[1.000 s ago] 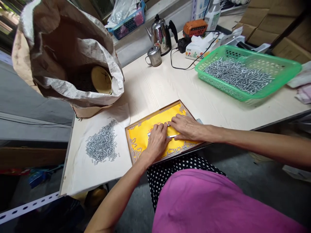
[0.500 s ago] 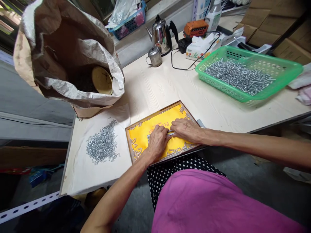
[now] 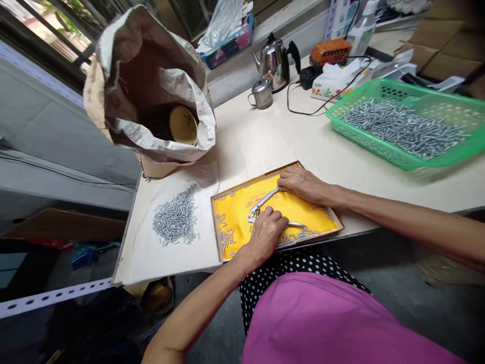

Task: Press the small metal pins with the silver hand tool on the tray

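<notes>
A silver plier-like tool (image 3: 267,199) with two long handles spread apart lies over the yellow sheet (image 3: 303,202) in a shallow brown-rimmed tray (image 3: 248,181). My left hand (image 3: 266,231) is curled over its lower handle, whose tip sticks out past the fingers. My right hand (image 3: 301,183) closes on the end of the upper handle, near the tray's far edge. Small metal pins (image 3: 226,237) lie scattered along the tray's sides. Left of the tray, a heap of small metal pins (image 3: 174,217) rests on a white cloth (image 3: 140,258).
A green basket (image 3: 366,146) of longer metal pieces stands at the right. Behind the cloth is a large open sack (image 3: 204,144) with a yellow scoop (image 3: 183,125) inside. A kettle (image 3: 276,63), a metal cup (image 3: 262,95) and a tissue box (image 3: 328,83) stand along the back.
The tool's handles have spread apart. My right hand has moved away from my left, toward the tray's far edge. The camera view has shifted left.
</notes>
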A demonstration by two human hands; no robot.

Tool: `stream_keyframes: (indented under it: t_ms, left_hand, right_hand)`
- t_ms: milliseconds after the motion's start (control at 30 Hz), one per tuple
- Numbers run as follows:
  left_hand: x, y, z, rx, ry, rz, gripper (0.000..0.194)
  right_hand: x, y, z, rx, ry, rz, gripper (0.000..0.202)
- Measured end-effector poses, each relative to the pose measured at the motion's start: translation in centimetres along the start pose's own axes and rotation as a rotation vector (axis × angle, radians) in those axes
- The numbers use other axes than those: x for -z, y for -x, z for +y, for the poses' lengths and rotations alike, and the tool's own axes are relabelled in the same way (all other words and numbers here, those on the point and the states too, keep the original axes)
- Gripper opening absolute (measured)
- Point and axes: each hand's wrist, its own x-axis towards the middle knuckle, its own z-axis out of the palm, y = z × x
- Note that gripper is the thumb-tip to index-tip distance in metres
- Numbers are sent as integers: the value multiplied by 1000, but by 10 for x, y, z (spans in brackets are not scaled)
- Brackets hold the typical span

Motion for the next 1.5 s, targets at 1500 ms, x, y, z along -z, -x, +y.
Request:
stream_keyframes:
  t_ms: [1500]
  left_hand:
    - [23,50,-47,862,777,62,15]
  right_hand:
    - [-8,-1,-6,11,166,-24,19]
